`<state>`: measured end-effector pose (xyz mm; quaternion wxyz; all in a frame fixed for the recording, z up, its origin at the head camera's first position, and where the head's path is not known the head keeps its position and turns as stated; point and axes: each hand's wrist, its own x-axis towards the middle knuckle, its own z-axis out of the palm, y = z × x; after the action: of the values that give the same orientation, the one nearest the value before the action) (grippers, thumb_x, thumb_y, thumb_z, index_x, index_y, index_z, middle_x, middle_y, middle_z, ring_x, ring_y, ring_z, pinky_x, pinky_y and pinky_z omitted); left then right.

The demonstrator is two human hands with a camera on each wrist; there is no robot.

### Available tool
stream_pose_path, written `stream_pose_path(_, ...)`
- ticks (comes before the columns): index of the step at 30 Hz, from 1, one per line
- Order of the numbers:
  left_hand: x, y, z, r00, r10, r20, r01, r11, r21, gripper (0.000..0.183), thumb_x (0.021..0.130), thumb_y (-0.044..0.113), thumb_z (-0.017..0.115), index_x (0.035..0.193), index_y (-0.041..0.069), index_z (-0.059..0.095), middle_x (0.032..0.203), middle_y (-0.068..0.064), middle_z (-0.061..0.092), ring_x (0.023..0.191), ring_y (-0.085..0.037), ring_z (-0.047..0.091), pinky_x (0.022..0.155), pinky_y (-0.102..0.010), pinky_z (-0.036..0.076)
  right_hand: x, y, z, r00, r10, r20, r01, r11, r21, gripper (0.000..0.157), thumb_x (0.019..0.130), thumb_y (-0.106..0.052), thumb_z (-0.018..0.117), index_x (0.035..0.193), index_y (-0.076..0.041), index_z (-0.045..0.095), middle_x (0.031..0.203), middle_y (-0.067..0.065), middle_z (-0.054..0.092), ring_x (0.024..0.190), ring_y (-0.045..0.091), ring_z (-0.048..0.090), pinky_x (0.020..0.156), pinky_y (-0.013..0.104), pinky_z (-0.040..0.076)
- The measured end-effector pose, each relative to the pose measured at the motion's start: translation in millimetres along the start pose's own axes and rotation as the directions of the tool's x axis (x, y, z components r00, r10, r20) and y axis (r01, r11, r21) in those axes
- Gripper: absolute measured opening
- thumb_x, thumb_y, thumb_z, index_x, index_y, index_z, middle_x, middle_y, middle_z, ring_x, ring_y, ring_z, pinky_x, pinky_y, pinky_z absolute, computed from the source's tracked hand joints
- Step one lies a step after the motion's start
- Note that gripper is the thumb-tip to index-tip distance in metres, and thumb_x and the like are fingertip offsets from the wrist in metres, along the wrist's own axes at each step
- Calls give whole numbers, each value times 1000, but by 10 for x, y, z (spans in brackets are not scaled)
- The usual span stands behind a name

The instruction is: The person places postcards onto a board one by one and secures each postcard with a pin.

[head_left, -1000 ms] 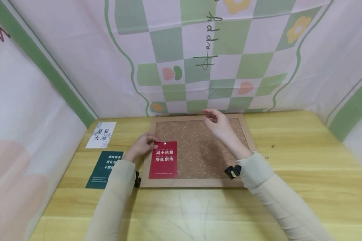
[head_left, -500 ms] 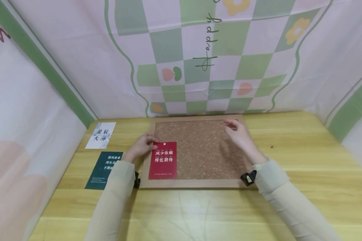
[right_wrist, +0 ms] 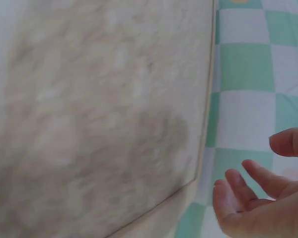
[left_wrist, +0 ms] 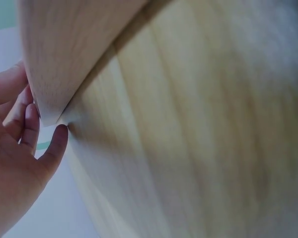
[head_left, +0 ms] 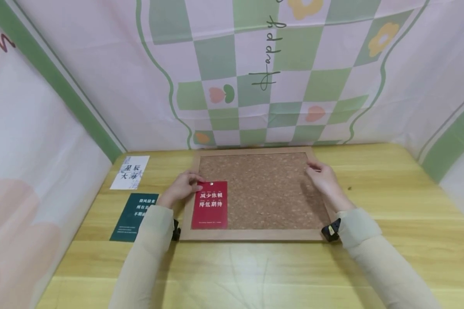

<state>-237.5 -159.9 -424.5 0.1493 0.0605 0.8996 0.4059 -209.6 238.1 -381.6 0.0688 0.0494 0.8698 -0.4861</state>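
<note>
A red card (head_left: 210, 206) with white characters lies on the left part of a wood-framed cork board (head_left: 267, 193). One small silver pushpin (head_left: 211, 183) sits at the card's top edge. My left hand (head_left: 181, 188) rests over the board's left frame, fingertips at the card's upper left corner. In the left wrist view, its fingers (left_wrist: 31, 124) lie along the outer side of the frame (left_wrist: 74, 44). At the board's right edge hovers my right hand (head_left: 325, 180). The right wrist view shows its fingers (right_wrist: 233, 191) loosely bent, with nothing between them.
Left of the board, a white card (head_left: 130, 172) and a dark green card (head_left: 129, 223) lie on the wooden table (head_left: 255, 274); the left sleeve partly covers the green one. A tiny brownish pushpin-like piece (head_left: 349, 188) lies right of the board. Printed cloth (head_left: 251, 86) hangs behind.
My right hand has moved right and toward me, from above the cork's upper middle to the right frame. A small piece on the table is now hidden by that arm. The left hand stays put.
</note>
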Motion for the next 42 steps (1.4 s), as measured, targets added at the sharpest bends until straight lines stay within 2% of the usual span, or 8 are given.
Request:
stream_pose_path(8,2,-5,8,1000,-1,-4,1,1000,-2,25,95,9,55,118,3,65,143,-15,41,137,-37,34,117,-53,24,8,164,-110,999,32,-4,-32,999,-12,55,102,-24,31,145,10,27,147,35,30,136,47,32,110,55,33)
stream_pose_path(15,-14,2,-5,1000,-3,0,3,1000,1,26,95,8,55,118,2,64,141,-16,42,135,-38,36,117,-54,25,-37,209,-188,994,86,61,-87,996,22,57,103,-27,31,149,6,20,153,33,17,141,49,20,113,60,25)
stream_pose_path(19,-24,-3,-4,1000,12,-2,-12,1000,11,26,95,7,55,118,0,64,141,-18,43,135,-39,36,117,-53,25,-33,233,-234,991,106,86,-106,994,-10,59,103,-28,30,149,6,17,154,33,14,141,50,17,114,60,24)
stream_pose_path(25,-25,-3,1,1000,14,-1,-14,1000,4,26,95,7,55,118,0,64,141,-18,44,135,-38,36,117,-53,26,-1,294,-291,986,97,137,-91,995,-46,60,102,-21,33,148,10,11,151,38,10,139,54,15,115,60,22)
stream_pose_path(33,-7,-1,-5,1000,-1,9,1,1000,-1,26,95,8,54,118,2,64,143,-16,43,137,-37,35,117,-52,26,19,393,-377,974,79,214,-54,991,-120,65,100,-13,41,149,8,6,147,42,17,134,56,24,110,63,29)
stream_pose_path(42,-10,8,-9,1000,-2,14,2,1000,-20,26,95,7,54,118,1,64,143,-16,42,137,-37,35,117,-52,26,0,448,-456,955,34,294,12,988,-153,66,98,-16,49,148,10,13,143,44,22,129,55,36,105,60,38)
